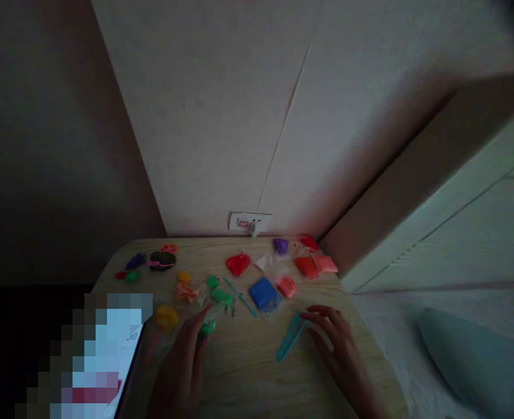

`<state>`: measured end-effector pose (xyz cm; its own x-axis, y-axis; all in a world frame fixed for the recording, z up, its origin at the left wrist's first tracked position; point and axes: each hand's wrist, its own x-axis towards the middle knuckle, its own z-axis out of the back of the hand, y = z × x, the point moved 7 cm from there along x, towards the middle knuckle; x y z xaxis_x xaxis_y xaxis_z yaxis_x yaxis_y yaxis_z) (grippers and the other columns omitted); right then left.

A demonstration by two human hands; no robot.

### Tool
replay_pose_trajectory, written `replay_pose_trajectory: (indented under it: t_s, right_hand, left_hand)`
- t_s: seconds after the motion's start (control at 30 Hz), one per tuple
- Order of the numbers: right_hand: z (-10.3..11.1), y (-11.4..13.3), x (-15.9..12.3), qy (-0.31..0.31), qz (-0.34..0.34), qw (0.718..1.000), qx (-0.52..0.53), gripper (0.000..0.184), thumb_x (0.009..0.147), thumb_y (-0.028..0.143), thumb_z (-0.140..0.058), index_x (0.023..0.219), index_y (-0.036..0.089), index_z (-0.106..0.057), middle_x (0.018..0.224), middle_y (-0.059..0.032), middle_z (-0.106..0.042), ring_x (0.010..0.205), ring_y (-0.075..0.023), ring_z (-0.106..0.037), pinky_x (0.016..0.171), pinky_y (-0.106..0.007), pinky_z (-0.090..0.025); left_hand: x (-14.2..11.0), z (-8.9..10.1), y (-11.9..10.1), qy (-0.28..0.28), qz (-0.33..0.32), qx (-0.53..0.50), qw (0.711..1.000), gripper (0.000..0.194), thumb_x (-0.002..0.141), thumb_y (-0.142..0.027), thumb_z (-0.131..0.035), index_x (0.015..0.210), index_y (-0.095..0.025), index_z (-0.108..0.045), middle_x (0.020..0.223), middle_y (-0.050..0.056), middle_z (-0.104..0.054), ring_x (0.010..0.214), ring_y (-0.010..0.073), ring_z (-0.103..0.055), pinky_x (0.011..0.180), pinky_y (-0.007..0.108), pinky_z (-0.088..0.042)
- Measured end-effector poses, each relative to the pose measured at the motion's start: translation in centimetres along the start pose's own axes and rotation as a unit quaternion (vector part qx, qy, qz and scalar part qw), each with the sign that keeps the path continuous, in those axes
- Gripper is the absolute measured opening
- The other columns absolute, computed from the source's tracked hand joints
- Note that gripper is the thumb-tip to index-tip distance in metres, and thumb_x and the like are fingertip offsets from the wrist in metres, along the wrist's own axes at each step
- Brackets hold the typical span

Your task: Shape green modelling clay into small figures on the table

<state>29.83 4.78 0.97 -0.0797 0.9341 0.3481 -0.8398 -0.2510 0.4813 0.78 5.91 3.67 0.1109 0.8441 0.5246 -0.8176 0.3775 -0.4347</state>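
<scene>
My left hand (186,355) rests on a small wooden table (248,372), its fingertips pinched on a clear packet of green clay (209,326). My right hand (338,346) lies to the right with its fingers curled on two teal plastic modelling tools (291,337). Between and beyond the hands lie clay packets: a blue one (263,293), a red one (238,263), a salmon one (286,286), more green ones (220,294) and a thin teal stick (241,297).
Further packets lie near the back edge: purple (280,245), orange-red (316,266), yellow (167,316), dark pieces (163,259) at the left. A lit screen (109,361) sits at the front left. A wall socket (249,222) is behind the table; a bed with a pillow (475,355) is at right.
</scene>
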Motion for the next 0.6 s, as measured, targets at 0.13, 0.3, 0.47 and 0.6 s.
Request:
replay_pose_trajectory:
  t_s: [0.13, 0.3, 0.47, 0.6]
  right_hand:
    - [-1.0, 0.1, -0.3, 0.038, 0.001, 0.999, -0.015, 0.026, 0.086, 0.018, -0.054, 0.109, 0.029, -0.061, 0.11, -0.006, -0.056, 0.097, -0.0249, -0.055, 0.086, -0.044, -0.042]
    - [-2.1, 0.4, 0.9, 0.026, -0.026, 0.999, -0.022, 0.016, 0.084, 0.018, -0.055, 0.096, 0.024, -0.064, 0.101, -0.0074, -0.058, 0.095, -0.0262, -0.054, 0.083, -0.044, -0.042]
    - [-2.2, 1.0, 2.0, -0.02, -0.05, 0.998, 0.018, 0.015, 0.084, 0.025, -0.057, 0.096, 0.023, -0.065, 0.098, -0.009, -0.059, 0.094, -0.0284, -0.054, 0.079, -0.044, -0.043]
    - [-1.5, 3.5, 3.3, -0.046, -0.055, 0.983, 0.167, 0.016, 0.089, 0.028, -0.05, 0.096, 0.022, -0.063, 0.098, -0.0078, -0.059, 0.087, -0.0221, -0.056, 0.075, -0.034, -0.046]
  left_hand:
    - [-0.1, 0.4, 0.9, -0.005, 0.043, -0.038, 0.998, 0.03, 0.092, -0.025, -0.04, 0.117, -0.013, -0.053, 0.105, 0.015, -0.071, 0.098, 0.0243, -0.069, 0.077, 0.033, -0.059]
    - [-0.7, 0.0, 2.4, 0.012, 0.202, -0.167, 0.965, 0.034, 0.086, -0.033, -0.051, 0.116, -0.019, -0.056, 0.105, 0.01, -0.072, 0.092, 0.0255, -0.071, 0.079, 0.037, -0.058]
    - [-1.1, -0.4, 2.8, -0.013, 0.284, -0.31, 0.907, 0.03, 0.082, -0.036, -0.056, 0.108, -0.019, -0.057, 0.102, 0.009, -0.072, 0.089, 0.0232, -0.071, 0.076, 0.034, -0.059]
    - [-0.4, -0.1, 2.6, -0.002, 0.296, -0.33, 0.896, 0.03, 0.078, -0.034, -0.06, 0.105, -0.02, -0.056, 0.095, 0.007, -0.074, 0.086, 0.0231, -0.072, 0.07, 0.032, -0.06]
